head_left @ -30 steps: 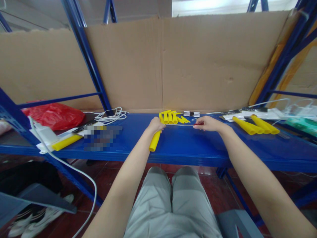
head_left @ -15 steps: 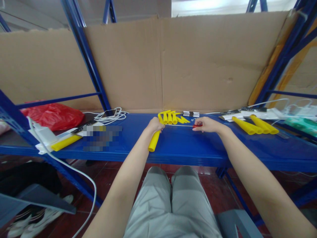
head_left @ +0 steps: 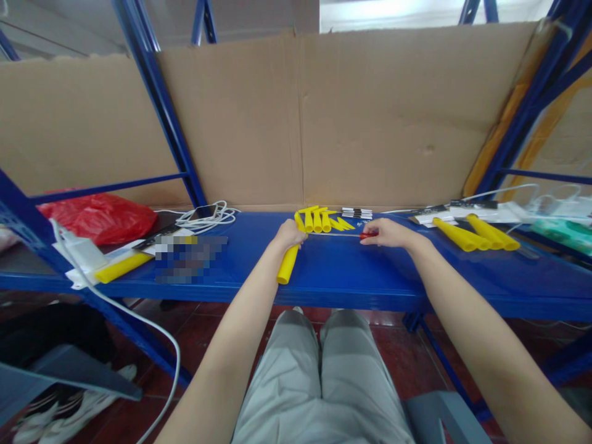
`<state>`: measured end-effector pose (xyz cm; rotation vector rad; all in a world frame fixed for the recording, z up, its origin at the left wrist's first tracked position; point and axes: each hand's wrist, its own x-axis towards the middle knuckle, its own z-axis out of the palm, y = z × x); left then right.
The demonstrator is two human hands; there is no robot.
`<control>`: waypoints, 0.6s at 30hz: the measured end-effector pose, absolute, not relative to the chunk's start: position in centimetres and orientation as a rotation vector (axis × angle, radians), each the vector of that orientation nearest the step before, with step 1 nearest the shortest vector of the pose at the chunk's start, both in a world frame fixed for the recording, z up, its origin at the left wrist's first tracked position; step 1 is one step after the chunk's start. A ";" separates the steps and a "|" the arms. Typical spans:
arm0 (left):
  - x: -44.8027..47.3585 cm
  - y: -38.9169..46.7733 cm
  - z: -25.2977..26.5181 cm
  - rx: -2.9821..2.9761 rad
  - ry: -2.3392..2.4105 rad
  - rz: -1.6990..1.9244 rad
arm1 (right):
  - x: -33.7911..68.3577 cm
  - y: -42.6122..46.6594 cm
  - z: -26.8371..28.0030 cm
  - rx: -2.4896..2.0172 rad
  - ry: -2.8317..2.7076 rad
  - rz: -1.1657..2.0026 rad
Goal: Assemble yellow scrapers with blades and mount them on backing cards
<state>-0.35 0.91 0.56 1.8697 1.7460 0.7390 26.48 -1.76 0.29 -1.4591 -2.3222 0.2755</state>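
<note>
My left hand (head_left: 288,233) is closed around a yellow tapered tube (head_left: 287,265), whose wider end points toward me over the blue shelf. The fingers of my right hand (head_left: 388,232) pinch the red handle of a thin-shafted screwdriver (head_left: 368,235). Its shaft runs left, level, to the narrow end of the tube at my left hand; the exact contact is too small to make out. Just behind my left hand lie several yellow tapered tubes (head_left: 317,221) with small flat yellow pieces (head_left: 342,224) beside them.
Small white-and-black pieces (head_left: 356,213) lie by the cardboard wall (head_left: 370,117). More yellow tubes (head_left: 462,237) rest at the right. On the left are a white cable coil (head_left: 213,216), a red plastic bag (head_left: 102,216) and another yellow tube (head_left: 124,266). Blue posts (head_left: 169,111) frame the shelf.
Almost nothing differs. Both hands keep their grip and place, with the screwdriver still reaching the tube; the view has shifted very slightly.
</note>
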 end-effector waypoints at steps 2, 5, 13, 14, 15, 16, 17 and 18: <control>-0.3 0.8 0.6 1.865 1.747 0.734 | 26.6 -1.7 0.3 -1.490 -2.355 0.305; -0.3 0.9 0.6 1.860 1.752 0.735 | 26.7 -1.5 0.1 -1.532 -2.361 0.330; -0.5 1.3 0.4 1.852 1.742 0.744 | 26.0 -1.7 -0.1 -1.533 -2.294 0.084; -0.5 1.3 0.4 1.851 1.736 0.750 | 25.9 -1.9 0.0 -1.534 -2.298 0.067; -0.5 1.2 0.4 1.852 1.731 0.755 | 25.9 -2.0 0.2 -1.541 -2.303 0.063; -0.5 1.2 0.4 1.854 1.728 0.757 | 25.9 -2.1 0.4 -1.554 -2.309 0.065; -0.5 1.3 0.3 1.858 1.727 0.757 | 25.9 -2.3 0.5 -1.568 -2.318 0.069; -0.6 1.3 0.3 1.865 1.725 0.754 | 25.8 -2.4 0.7 -1.581 -2.332 0.077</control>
